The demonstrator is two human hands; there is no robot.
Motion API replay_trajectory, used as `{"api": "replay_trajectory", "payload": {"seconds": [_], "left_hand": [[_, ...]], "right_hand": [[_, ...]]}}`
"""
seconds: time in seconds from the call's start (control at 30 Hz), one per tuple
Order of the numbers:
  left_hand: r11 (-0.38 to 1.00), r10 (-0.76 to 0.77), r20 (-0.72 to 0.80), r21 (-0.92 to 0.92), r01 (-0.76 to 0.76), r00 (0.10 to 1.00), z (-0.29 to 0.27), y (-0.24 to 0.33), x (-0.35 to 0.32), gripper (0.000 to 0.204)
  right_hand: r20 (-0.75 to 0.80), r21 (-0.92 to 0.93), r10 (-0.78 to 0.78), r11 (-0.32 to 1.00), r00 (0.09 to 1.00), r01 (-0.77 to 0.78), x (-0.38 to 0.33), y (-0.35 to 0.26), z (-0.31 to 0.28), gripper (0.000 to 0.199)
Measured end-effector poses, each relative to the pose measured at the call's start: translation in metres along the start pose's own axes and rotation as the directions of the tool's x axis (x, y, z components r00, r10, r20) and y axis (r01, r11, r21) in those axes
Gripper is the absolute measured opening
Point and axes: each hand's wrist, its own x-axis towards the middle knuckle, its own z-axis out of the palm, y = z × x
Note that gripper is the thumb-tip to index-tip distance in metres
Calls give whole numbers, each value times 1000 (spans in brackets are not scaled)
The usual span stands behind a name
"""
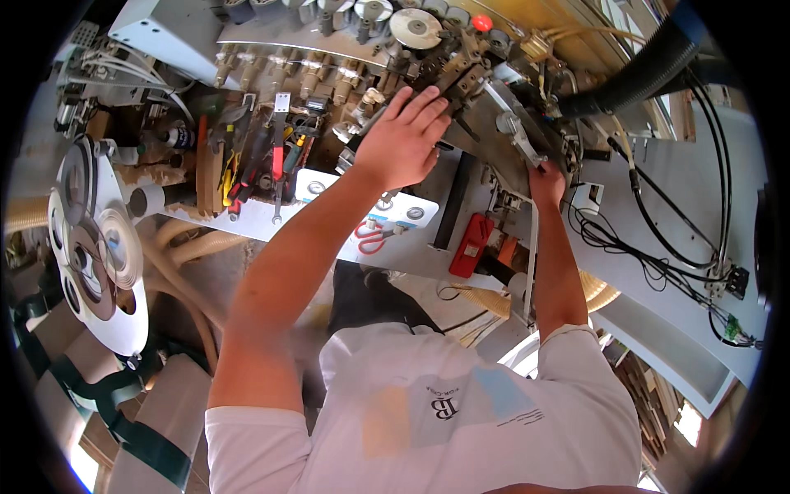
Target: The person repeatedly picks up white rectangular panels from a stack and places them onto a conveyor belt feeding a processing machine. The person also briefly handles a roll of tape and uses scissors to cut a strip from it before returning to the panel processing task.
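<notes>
Grey steel everywhere here. The left hand [403, 140] lies flat, fingers spread, pressing on the machine's roller head assembly [448, 62]. The right hand [546, 183] is curled around something below the slanted metal guide bar [514, 136], can't tell what. That bar's long axis runs diagonally, upper left to lower right, between both hands, nearer the right one. Red-handled scissors [372, 237] sit below.

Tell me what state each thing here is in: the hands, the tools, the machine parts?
Left hand: fingers spread flat, pressing on the machine's metal mechanism.
Right hand: tucked under the mechanism; grip hidden.
Red knob: sitting on top of the machine, untouched.
Hand tools: lying loose in the tray, unused.
Red-handled scissors: lying closed on the white panel.
Black hose: attached, curving away to the right.
White reel: mounted at left, partly wound.
</notes>
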Motion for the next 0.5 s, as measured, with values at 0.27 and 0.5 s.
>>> {"api": "replay_trajectory", "payload": {"seconds": [0.27, 0.5], "left_hand": [[1000, 6, -79, -16, -7, 997, 1, -6, -6, 48], [1000, -14, -56, -1, 14, 998, 0, -6, -9, 47]], "right_hand": [[94, -144, 156, 979, 983, -141, -48, 36, -31, 39], [52, -91, 57, 994, 997, -52, -12, 4, -14, 35]]}}
